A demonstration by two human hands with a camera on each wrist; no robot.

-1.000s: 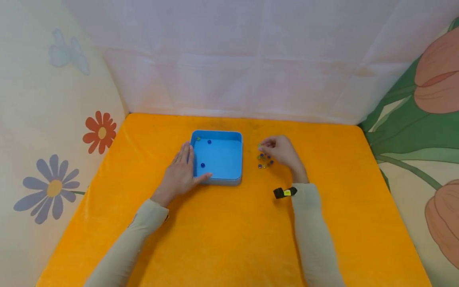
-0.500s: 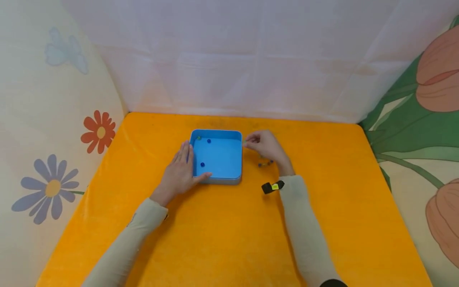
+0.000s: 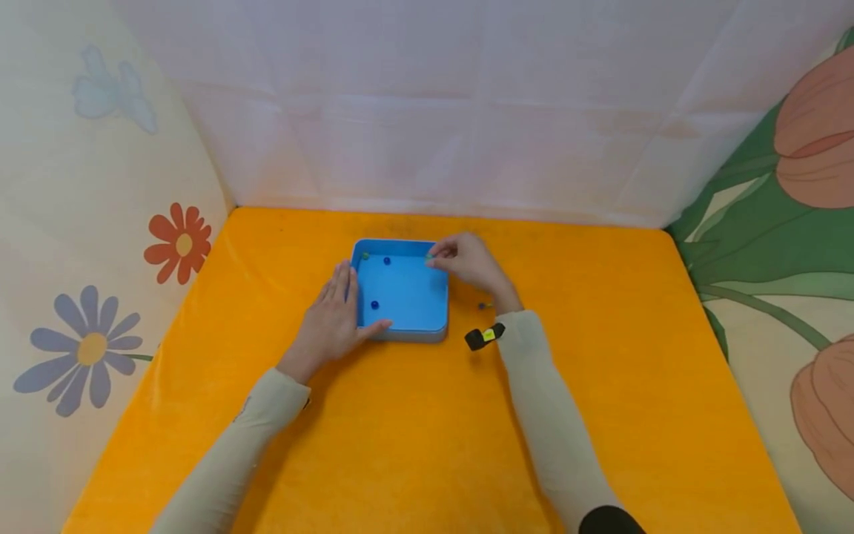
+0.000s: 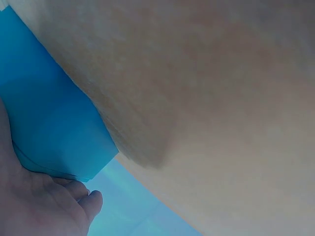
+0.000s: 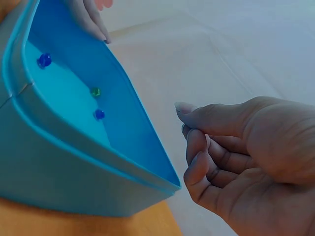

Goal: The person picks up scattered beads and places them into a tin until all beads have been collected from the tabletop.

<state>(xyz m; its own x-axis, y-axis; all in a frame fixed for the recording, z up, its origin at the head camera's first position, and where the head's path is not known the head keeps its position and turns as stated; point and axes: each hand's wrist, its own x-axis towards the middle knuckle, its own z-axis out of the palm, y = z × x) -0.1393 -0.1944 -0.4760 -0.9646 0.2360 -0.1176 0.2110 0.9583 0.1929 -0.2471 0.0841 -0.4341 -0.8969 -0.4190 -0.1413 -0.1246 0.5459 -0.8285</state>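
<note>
1. The right hand [image 3: 470, 263], right of centre in the head view, pinches what looks like a greenish marble [image 3: 429, 256] between thumb and finger. The marble shows at the fingertips, overlapping the upper right corner of the box [image 3: 407, 331]. The right wrist view shows the pinch but not the marble, so how firmly it sits cannot be told.

2. The left hand [image 3: 330, 322], left of centre, grips nothing: its fingers lie straight along the box's left wall, and its thumb reaches to the lower rim. It seems to steady the box.

3. To release well, the fingertips should be clearly inside the rim and low over the floor before they part. A round marble dropped from higher would probably bounce or roll. Height above the rim is hard to judge here.

4. Light, even pressure from the left hand should do; pushing harder could slide the box and set its contents rolling.

5. The box is blue, square and open-topped. Three marbles lie apart on its floor: a green marble [image 3: 365, 256] at upper left, a blue marble [image 3: 387, 261] just beside it, and another blue one [image 3: 374, 305] at lower left.

6. Right of the box, loose marbles [image 3: 482, 305] sit on the orange cloth [image 3: 400, 445], partly hidden by the right wrist; their number cannot be told.
</note>
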